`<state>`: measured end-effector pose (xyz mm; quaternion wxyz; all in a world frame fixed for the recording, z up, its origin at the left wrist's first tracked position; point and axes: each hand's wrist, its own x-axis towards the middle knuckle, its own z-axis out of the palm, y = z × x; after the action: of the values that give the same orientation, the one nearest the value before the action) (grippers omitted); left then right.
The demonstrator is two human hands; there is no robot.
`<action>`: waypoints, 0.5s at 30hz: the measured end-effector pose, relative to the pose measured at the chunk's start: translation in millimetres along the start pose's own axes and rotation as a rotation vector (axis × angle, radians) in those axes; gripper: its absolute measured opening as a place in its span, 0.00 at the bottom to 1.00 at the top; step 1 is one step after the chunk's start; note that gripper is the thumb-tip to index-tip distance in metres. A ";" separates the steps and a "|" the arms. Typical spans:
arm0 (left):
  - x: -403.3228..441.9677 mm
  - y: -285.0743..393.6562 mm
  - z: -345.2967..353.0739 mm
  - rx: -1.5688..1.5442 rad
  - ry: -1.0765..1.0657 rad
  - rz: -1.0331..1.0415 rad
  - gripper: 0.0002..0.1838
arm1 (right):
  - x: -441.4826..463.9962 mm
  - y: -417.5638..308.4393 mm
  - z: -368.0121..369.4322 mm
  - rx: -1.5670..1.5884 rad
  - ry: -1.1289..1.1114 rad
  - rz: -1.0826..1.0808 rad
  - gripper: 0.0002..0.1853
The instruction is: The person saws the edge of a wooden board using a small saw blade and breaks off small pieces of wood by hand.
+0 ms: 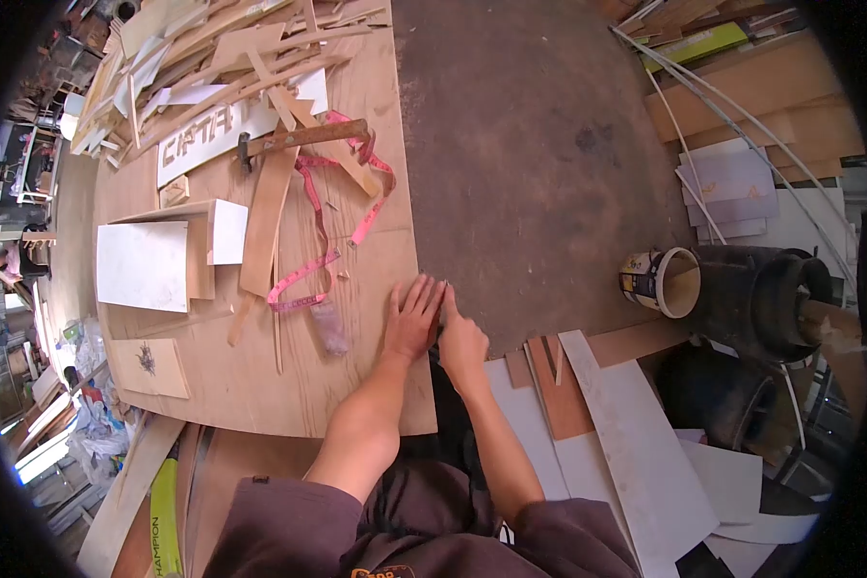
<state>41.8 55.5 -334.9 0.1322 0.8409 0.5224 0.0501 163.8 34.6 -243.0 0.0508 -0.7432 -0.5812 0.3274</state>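
My left hand lies flat on the plywood sheet, near its right edge, with the fingers stretched forward. Right beside it, at that edge, is my right hand. Its index finger points forward and the other fingers are curled; whatever they may hold is hidden. A pink tape measure winds loosely across the sheet beyond my left hand. Close to the tape's near end sits a small translucent plastic bag. Farther off, a hammer with a wooden handle rests across thin wood strips.
Wood offcuts pile at the far left, by a white board with cut-out letters. White-faced box pieces stand left. A bucket and black drum are right, near leaning boards. Brown floor borders the sheet.
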 end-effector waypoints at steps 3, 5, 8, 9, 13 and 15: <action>-0.5 -1.0 2.5 -0.011 0.025 0.010 0.29 | 0.5 2.3 6.2 -0.018 0.047 -0.032 0.40; -0.3 2.3 -2.7 -0.031 0.027 0.005 0.29 | -39.2 9.3 -10.8 0.027 -0.033 -0.030 0.38; 1.7 3.9 -8.6 -0.035 0.026 -0.025 0.29 | -56.5 -9.9 -35.5 0.039 -0.133 0.186 0.38; 0.1 5.2 -8.9 -0.025 0.026 -0.020 0.29 | -46.4 -8.2 -25.1 0.041 -0.138 0.196 0.38; -0.4 -0.8 -2.2 0.027 0.000 0.003 0.29 | 5.9 1.0 6.4 0.052 0.055 -0.034 0.40; -0.2 0.2 -2.6 -0.013 0.014 0.003 0.29 | -8.5 -1.1 -1.8 0.056 0.076 -0.045 0.40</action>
<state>41.3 55.7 -332.3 0.1341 0.8403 0.5219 0.0596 163.0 27.8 -237.4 0.1009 -0.7402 -0.5859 0.3139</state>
